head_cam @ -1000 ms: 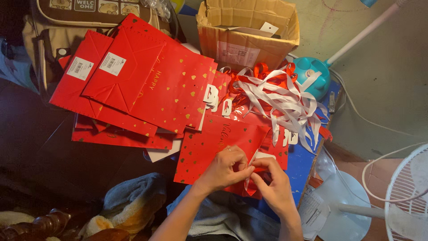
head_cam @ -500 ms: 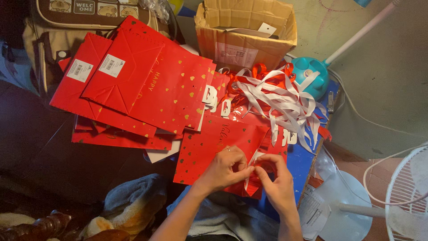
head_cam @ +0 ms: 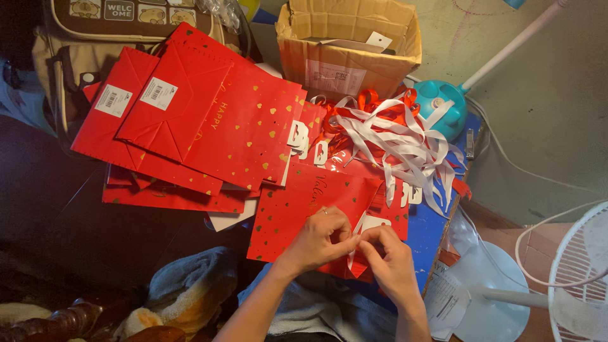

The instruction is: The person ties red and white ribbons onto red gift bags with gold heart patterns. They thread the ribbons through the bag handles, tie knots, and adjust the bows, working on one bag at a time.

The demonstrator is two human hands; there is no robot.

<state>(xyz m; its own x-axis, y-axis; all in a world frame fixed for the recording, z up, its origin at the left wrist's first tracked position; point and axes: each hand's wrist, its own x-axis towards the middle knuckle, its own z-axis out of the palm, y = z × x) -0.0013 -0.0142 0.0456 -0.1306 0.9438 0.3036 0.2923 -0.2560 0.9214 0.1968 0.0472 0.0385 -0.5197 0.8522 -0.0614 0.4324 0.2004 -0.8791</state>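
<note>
**Together at the tag: both hands pinch at a red gift bag**

Down near the bottom of the head view, the left hand (head_cam: 316, 239) and the right hand (head_cam: 389, 258) meet over a flat red gift bag (head_cam: 297, 206) speckled with gold hearts. Fingers of both hands are drawn together, pinched on a small white tag (head_cam: 370, 223) and its ribbon at the bag's right edge; the fingertips nearly touch each other. The bag lies flat on a blue worktop (head_cam: 427, 237), its lower edge over the person's lap.

Up and to the left, a fanned pile of red bags (head_cam: 190, 133) lies folded, two showing white stickers. Just right of the pile sits a tangle of white and red ribbons (head_cam: 399, 139), partly covering more bags. Behind them stands an open cardboard box (head_cam: 348, 50), with a teal round object (head_cam: 443, 107) beside it. A white fan (head_cam: 579, 272) shows at the right edge, and a crumpled cloth (head_cam: 183, 288) lies at lower left.
</note>
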